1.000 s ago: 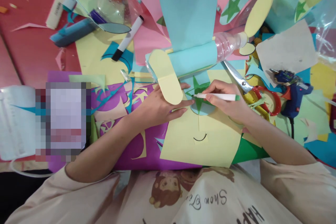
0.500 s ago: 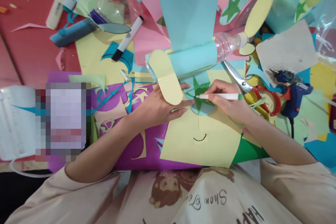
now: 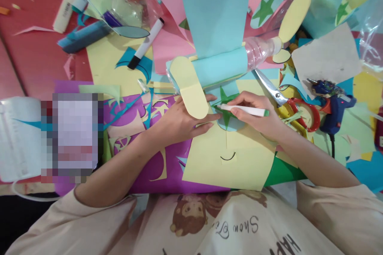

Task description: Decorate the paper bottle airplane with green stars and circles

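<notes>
- Red desk (image 3: 26, 55) strewn with cut paper and craft supplies.
- At far left, white device (image 3: 19, 139) with a cable, just beside a pixelated, unreadable rectangle (image 3: 76, 131).
- At upper left, pale pens (image 3: 67, 4) lying at a slant above a rolled blue piece (image 3: 85, 36).
- Farther right, black-capped marker (image 3: 146, 44) lying diagonally across yellow and blue paper.
- Below, purple sheet (image 3: 167, 167) under scattered offcuts.
- Left hand (image 3: 176, 121) flat over the work, grip spread, fingertips at the left edge of a light blue rounded piece (image 3: 237, 126).
- Across the back of those fingers, pale yellow strip (image 3: 193, 87) with rounded ends.
- At center, green star (image 3: 226, 120) on the light blue piece, above a pale yellow sheet (image 3: 230, 171) bearing a black curved line.
- Just beyond, clear plastic bottle (image 3: 255, 51) on its side, partly wrapped in light blue paper.
- Right hand (image 3: 254, 107) with grip pinching a white marker (image 3: 248, 110), tip at the star's left ray.
- Near the right wrist, red-handled scissors (image 3: 303, 114), partly under scraps.
- Farther right, blue glue gun (image 3: 332, 117), just below a grayish sheet (image 3: 327, 57).
</notes>
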A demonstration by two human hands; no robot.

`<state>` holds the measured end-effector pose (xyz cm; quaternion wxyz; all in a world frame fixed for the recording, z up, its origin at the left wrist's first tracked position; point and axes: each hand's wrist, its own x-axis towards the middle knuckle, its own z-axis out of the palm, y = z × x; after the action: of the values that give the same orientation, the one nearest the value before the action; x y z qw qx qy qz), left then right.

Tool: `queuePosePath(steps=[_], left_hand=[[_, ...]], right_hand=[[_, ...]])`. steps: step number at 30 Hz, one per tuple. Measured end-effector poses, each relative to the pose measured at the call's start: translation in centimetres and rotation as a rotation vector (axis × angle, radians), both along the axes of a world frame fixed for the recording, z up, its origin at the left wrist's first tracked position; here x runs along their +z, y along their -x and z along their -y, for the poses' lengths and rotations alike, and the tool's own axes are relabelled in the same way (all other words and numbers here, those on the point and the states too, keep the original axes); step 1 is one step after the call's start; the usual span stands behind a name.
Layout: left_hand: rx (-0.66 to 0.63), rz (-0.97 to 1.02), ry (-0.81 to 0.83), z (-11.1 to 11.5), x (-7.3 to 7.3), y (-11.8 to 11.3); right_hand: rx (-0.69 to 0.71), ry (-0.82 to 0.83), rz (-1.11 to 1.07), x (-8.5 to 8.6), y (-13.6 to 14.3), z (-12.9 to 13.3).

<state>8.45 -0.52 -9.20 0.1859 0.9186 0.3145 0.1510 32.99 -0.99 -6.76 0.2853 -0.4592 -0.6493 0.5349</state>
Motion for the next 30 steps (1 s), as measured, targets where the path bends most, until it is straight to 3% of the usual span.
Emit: queuePosePath(steps=[15,30], left_hand=[[0.001,-0.010,-0.027,0.00,-0.06,-0.05],[0.003,0.019,-0.005,-0.02,-0.11,-0.03]], right_hand=[[0.022,0.018,0.019,0.04,0.01,0.10],[-0.094,0.019,0.061,0.16,0.06,-0.23]])
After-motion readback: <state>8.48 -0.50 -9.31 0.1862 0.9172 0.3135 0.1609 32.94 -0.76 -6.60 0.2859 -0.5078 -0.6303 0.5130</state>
